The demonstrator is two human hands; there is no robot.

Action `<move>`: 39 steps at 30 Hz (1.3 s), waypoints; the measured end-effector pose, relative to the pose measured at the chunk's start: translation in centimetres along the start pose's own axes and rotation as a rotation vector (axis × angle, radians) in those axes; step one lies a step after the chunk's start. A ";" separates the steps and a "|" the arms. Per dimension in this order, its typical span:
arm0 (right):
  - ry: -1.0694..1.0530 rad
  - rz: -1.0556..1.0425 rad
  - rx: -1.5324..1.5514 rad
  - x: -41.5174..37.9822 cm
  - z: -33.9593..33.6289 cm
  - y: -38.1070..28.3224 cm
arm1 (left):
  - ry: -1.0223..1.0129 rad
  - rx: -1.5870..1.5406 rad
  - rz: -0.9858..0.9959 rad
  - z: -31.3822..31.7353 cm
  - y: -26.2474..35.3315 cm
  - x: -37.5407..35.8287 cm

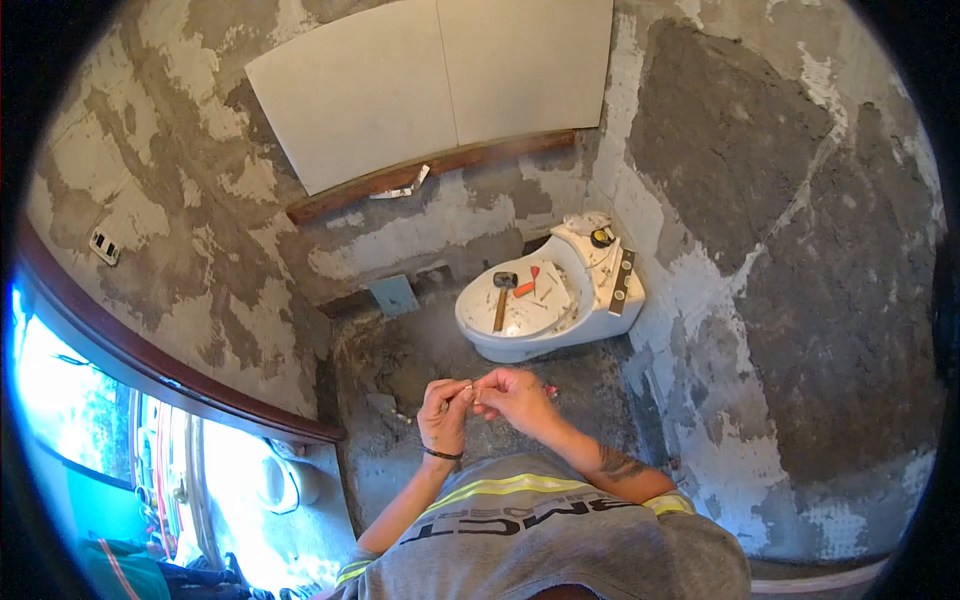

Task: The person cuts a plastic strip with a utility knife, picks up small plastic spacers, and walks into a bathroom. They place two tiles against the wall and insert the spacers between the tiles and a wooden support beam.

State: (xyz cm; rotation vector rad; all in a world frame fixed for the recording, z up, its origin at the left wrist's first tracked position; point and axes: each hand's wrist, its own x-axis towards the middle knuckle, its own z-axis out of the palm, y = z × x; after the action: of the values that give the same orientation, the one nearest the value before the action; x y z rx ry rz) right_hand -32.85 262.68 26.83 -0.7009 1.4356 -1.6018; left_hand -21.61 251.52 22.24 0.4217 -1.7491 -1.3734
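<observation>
Close together in front of my chest, my left hand [443,415] and my right hand [512,398] pinch at something small and pale between their fingertips, too small to name. Both hands have curled, closed fingers. Beyond them stands a white toilet [545,345]. On its lid lie a mallet [501,300] with a dark head and wooden handle, and a red-orange tool [525,288]. A black and yellow round item [600,238] and a dark level [622,282] rest on the tank end.
Two large pale tiles [440,85] sit above a wooden batten [430,172] on the far wall. A light blue piece [394,296] leans at the wall's foot. An outlet box [104,247] is on the left wall. Part of another person [125,572] shows at lower left.
</observation>
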 end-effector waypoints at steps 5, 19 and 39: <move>0.272 -0.679 -0.685 -0.3 0.5 -1.1 | 0.023 -0.163 -0.285 -0.1 0.8 0.6; 0.079 -0.770 -0.747 -0.2 -1.5 -1.0 | -0.182 -0.312 -0.666 -0.4 1.7 0.5; 0.119 -0.185 -0.070 0.4 -1.2 0.6 | -0.185 0.040 -0.357 0.1 2.0 0.9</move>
State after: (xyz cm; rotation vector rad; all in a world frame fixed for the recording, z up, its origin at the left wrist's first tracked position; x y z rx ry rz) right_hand -33.94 262.90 25.96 -0.8099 1.5572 -1.7673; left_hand -21.75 251.64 24.39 0.6722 -1.9193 -1.6729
